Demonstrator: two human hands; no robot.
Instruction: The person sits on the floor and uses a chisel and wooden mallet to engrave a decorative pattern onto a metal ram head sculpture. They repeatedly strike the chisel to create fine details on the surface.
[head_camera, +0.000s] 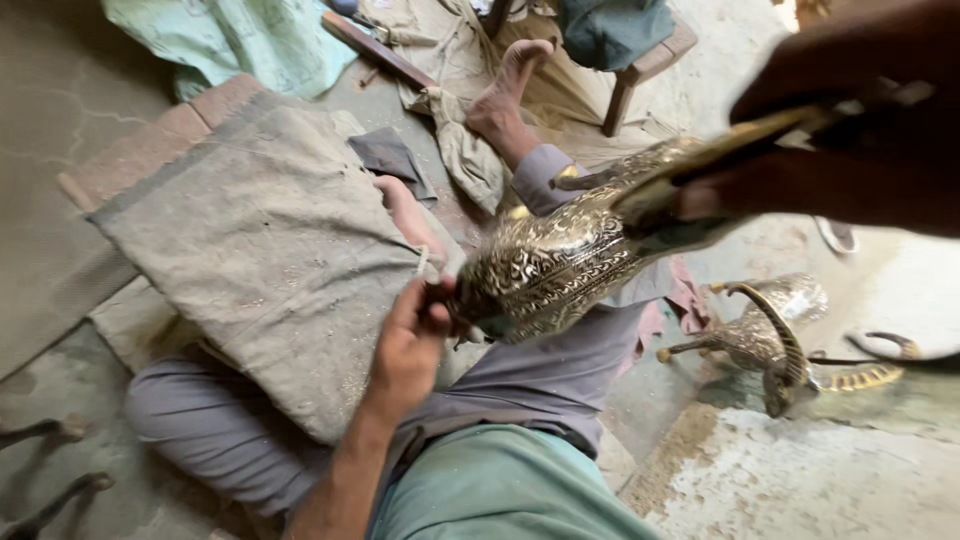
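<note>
I sit cross-legged on the floor with an engraved brass animal figure held over my lap. My left hand grips its lower end, fingers pinched against the metal. My right hand, dark and blurred at the upper right, grasps the figure's upper part by a long brass piece. The figure lies tilted, its upper end toward the right hand.
A dusty grey cloth pad lies on the left over my knee. More brass animal figures with curved horns stand on the floor at right. A wooden stool, rags and my bare feet lie beyond.
</note>
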